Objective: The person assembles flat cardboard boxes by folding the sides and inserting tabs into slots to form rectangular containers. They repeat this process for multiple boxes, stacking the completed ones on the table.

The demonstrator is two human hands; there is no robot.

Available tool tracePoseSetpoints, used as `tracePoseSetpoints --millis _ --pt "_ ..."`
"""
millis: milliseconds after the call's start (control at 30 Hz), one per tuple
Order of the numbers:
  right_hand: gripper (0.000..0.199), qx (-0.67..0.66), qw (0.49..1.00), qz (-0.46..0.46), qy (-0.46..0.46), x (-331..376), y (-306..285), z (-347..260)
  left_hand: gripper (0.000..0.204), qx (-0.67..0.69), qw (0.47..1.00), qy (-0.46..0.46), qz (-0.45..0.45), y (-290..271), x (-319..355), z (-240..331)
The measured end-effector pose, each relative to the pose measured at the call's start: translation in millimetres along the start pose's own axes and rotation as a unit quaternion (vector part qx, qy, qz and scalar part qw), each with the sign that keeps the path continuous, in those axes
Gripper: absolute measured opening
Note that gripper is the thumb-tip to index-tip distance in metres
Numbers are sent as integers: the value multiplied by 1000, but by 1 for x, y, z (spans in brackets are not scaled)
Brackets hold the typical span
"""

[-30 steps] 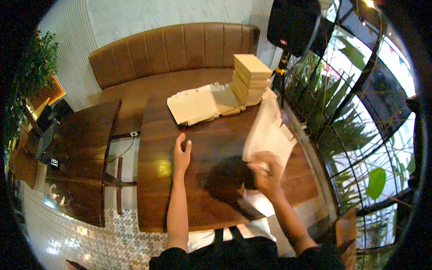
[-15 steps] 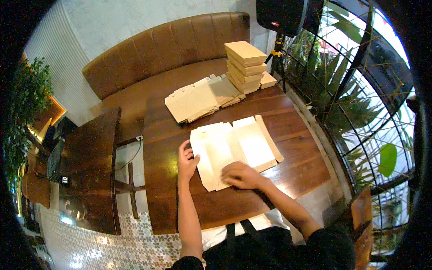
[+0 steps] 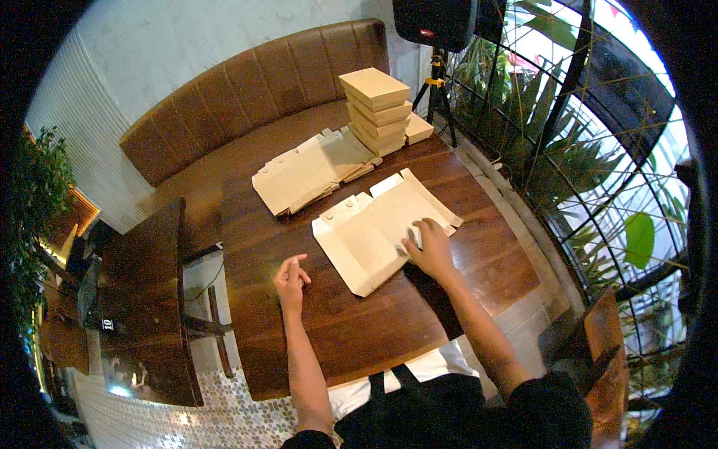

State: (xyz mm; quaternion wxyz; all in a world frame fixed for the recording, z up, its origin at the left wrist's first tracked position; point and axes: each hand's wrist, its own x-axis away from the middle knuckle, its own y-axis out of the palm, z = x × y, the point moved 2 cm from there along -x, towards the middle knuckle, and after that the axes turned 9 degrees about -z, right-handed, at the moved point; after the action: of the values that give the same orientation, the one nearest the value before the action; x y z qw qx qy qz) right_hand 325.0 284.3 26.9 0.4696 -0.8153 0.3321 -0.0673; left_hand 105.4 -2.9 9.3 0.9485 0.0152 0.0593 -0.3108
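Observation:
A flat brown cardboard box blank [image 3: 381, 229] lies unfolded on the wooden table in front of me, with creased panels and small flaps along its far edge. My right hand [image 3: 431, 251] is over its near right side, fingers bent and apart, the fingertips at the cardboard; whether they press on it I cannot tell. Left of the blank and clear of it, my left hand [image 3: 291, 280] hovers above the table, fingers loosely bent, with nothing in it.
Behind the blank, more flat box blanks [image 3: 295, 176] lie in a pile. Several folded boxes [image 3: 376, 112] stand stacked beside them, with a low box [image 3: 419, 129] to their right. A brown bench [image 3: 262, 82] runs along the wall; a second table [image 3: 146, 299] stands left.
My left hand has come away from the blank's left edge. My right hand has slid right along its near side. The whole view has shifted a little.

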Motion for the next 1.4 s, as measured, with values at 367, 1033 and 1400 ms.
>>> tracePoseSetpoints --millis 367,1033,1400 --pt "84 26 841 -479 -250 -8 -16 -33 31 222 949 54 217 -31 4 0" --pt "66 -34 993 -88 -66 -51 36 -8 23 -169 977 89 94 -15 -1 21" --pt "73 -409 905 -76 -86 -37 20 -16 33 -159 971 -81 -161 131 -78 52"
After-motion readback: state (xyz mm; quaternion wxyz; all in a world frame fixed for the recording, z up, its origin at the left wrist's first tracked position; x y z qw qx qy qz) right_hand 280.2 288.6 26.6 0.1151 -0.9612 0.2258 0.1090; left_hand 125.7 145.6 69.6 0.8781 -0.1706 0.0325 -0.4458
